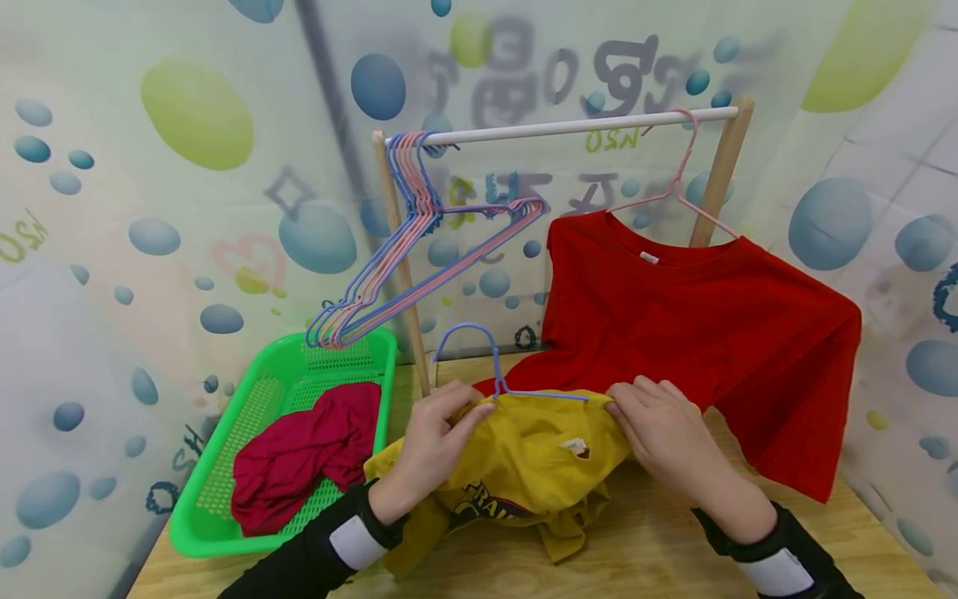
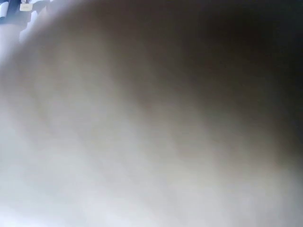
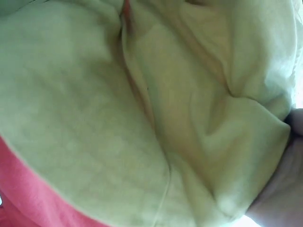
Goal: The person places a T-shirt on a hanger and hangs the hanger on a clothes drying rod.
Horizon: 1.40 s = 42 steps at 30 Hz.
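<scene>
Left hand (image 1: 428, 445): fingers narrow, pinching yellow shirt (image 1: 524, 466) | right hand (image 1: 666, 420): fingers pinching its top edge | shirt: mid bench (image 1: 644, 545), blue hanger (image 1: 497, 366) partly inside | green basket (image 1: 217, 545): bench's left edge | red shirt (image 1: 674, 308): hanging behind, toward right edge

Rail (image 1: 539, 129) free between bunched hangers (image 1: 428, 204) and lone pink hanger (image 1: 679, 178).

The left hand (image 1: 432, 439) pinches with its thumb stretched alongside bent fingers, its forearm (image 1: 299, 549) slanting up from the bottom edge. Level with it and apart, the right hand (image 1: 669, 428) grips, back upward, its wrist (image 1: 741, 512) angled inward from the lower right.
</scene>
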Tool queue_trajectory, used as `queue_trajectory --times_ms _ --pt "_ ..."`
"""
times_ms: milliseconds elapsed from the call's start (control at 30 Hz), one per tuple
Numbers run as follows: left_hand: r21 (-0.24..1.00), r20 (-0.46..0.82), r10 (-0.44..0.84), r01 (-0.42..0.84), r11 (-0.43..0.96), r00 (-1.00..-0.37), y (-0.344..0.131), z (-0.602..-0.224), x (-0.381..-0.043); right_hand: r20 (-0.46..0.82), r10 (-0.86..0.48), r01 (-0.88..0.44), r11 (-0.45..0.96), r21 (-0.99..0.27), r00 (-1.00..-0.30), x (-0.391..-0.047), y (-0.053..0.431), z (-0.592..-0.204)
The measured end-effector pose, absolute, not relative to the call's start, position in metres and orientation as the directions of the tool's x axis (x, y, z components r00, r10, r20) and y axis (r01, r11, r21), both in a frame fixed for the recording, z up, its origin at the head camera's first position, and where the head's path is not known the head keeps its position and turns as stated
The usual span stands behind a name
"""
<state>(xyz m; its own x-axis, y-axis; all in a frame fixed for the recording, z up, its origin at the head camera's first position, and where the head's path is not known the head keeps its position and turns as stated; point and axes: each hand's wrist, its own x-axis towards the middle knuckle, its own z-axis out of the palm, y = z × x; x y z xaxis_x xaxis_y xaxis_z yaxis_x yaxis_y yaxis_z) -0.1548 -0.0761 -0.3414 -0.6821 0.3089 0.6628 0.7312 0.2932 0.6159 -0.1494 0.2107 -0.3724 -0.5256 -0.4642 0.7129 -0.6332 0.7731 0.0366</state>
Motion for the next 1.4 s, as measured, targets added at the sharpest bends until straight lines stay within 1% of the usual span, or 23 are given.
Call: queue_trajectory --times_ms 100,367,633,833,1033,1167,1300,1400 --pt "0.614 0.665 0.310 0.734 0.290 -0.679 -0.075 -0.342 -0.155 0.718 -0.466 -0.638 0.769 0.039 -0.517 -0.150 0.208 -0.372" --pt "0.614 0.673 0.312 0.741 0.271 -0.671 -0.072 -0.342 -0.155 0.715 -0.463 -0.637 0.771 0.033 -0.524 -0.150 0.201 -0.370" --pt "0.624 0.657 0.344 0.740 0.251 -0.671 -0.068 -0.341 -0.154 0.690 -0.464 -0.652 0.758 -0.016 -0.556 -0.148 0.191 -0.368" --pt "0.629 0.651 0.354 0.738 0.242 -0.671 -0.065 -0.343 -0.155 0.707 -0.462 -0.668 0.744 -0.020 -0.536 -0.149 0.186 -0.367" --pt "0.619 0.660 0.354 0.746 0.245 -0.663 -0.064 -0.365 -0.170 0.712 -0.463 -0.663 0.749 -0.005 -0.528 -0.150 0.184 -0.367" --pt "0.624 0.656 0.364 0.747 0.231 -0.661 -0.063 -0.374 -0.176 0.719 -0.462 -0.661 0.751 0.005 -0.520 -0.150 0.182 -0.366" --pt "0.610 0.666 0.383 0.763 0.213 -0.640 -0.062 -0.375 -0.178 0.729 -0.461 -0.661 0.750 0.015 -0.506 -0.150 0.180 -0.365" --pt "0.594 0.677 0.396 0.778 0.204 -0.621 -0.059 -0.374 -0.178 0.723 -0.463 -0.657 0.754 0.017 -0.512 -0.149 0.178 -0.364"
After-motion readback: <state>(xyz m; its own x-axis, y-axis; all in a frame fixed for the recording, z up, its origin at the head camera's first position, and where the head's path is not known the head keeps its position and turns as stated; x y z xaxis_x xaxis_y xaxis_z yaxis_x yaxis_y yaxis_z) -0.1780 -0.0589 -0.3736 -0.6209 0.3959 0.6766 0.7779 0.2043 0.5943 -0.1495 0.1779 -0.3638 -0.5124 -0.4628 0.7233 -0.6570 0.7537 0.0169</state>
